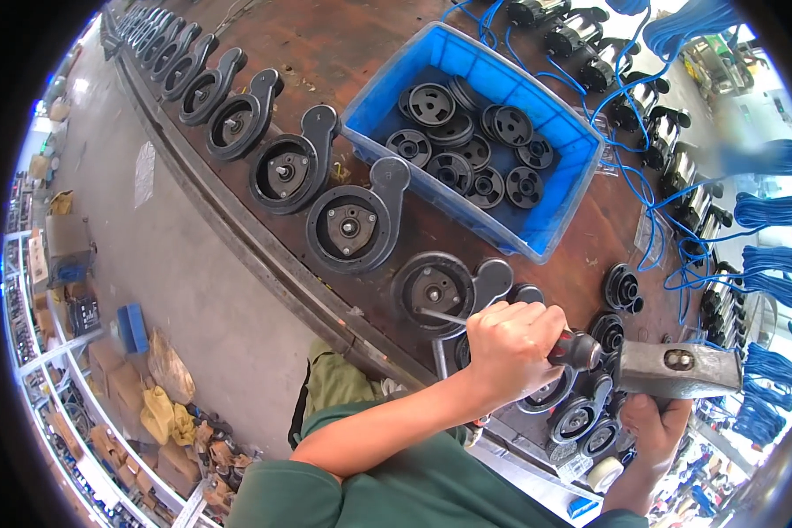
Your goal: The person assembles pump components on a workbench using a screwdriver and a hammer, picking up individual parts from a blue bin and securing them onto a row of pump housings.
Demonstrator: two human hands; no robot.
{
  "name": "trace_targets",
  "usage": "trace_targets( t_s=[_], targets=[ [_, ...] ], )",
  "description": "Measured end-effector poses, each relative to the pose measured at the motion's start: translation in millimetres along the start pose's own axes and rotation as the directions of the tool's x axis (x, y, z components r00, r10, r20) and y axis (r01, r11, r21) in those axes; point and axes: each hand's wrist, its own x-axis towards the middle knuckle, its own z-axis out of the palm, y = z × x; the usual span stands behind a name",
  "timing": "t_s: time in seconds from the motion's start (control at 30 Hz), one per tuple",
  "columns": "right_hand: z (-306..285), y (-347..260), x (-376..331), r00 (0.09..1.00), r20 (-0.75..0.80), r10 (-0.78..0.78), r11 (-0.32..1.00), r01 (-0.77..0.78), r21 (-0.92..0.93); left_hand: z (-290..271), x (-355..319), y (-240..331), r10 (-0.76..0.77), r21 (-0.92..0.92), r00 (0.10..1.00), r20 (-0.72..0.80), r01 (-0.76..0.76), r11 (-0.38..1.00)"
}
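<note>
Beyond the fingers of the left hand [515, 339] sits a blue bin [493, 75]. Just forward-left of them lies a round black housing [433, 289], likely rigid, weighty, best held by its rim. Right hand [658, 431] fingers curl under a probably top-heavy hammer [678, 374], apparently gripping its handle; left fingers clench a stiff screwdriver [576, 350].

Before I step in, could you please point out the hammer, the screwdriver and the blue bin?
Hammer [669, 380], head view: on its metal head.
Screwdriver [577, 350], head view: on its handle.
Blue bin [561, 189], head view: inside of its right wall.
</note>
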Motion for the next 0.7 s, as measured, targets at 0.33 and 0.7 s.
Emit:
trace_targets(
  t_s=[0.33,0.7],
  targets=[
    [37.0,3.5,-7.9,0.987,-0.067,0.145,0.943,-0.117,0.31,-5.7,-1.9,2.8,0.052,-0.02,0.998,0.045,-0.051,0.999],
    [47.2,-4.3,-19.8,0.974,-0.111,0.198,0.891,-0.131,0.434,-5.4,-7.5,3.7,0.095,0.009,0.992,0.088,-0.096,0.995]
  ],
)
